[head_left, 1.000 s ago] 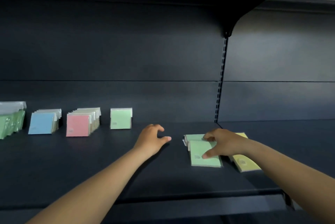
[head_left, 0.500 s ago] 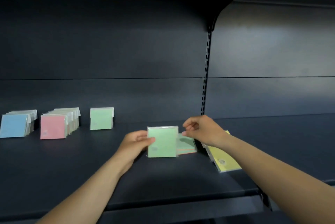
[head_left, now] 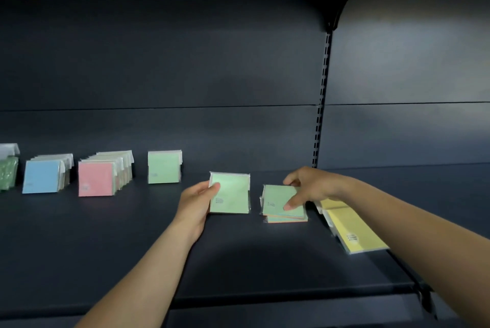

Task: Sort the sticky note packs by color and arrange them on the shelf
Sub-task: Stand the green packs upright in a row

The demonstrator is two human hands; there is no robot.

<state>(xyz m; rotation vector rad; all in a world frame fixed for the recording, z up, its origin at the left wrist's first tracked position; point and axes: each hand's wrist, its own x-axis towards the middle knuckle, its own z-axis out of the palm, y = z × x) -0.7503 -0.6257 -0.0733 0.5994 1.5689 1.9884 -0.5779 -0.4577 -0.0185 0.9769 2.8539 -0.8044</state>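
Presently, the left hand (head_left: 197, 201) held a green pack (head_left: 230, 193) upright on the shelf (head_left: 106, 248), thumb across its front face and fingers behind it, the pack's lower edge at or just above the shelf surface near mid-depth. The right hand (head_left: 310, 187) rested on a flat stack (head_left: 285, 204) just right of that pack; its thumb pressed on the green top pack and its fingers curled over the stack's rear edge. An orange edge showed at the bottom of the stack. Yellow packs (head_left: 352, 232) lay flat just beyond the stack, toward the shelf's right end and front edge, partly under the right forearm.

Toward the rear of the shelf, standing rows were noted from the left edge: a darker green row (head_left: 8, 176), cut off by the frame; a blue row (head_left: 43, 176); a pink row (head_left: 99, 177); and a light green row (head_left: 163, 170), well apart from the held pack. Whether the light green row held more than a few packs could not be told.
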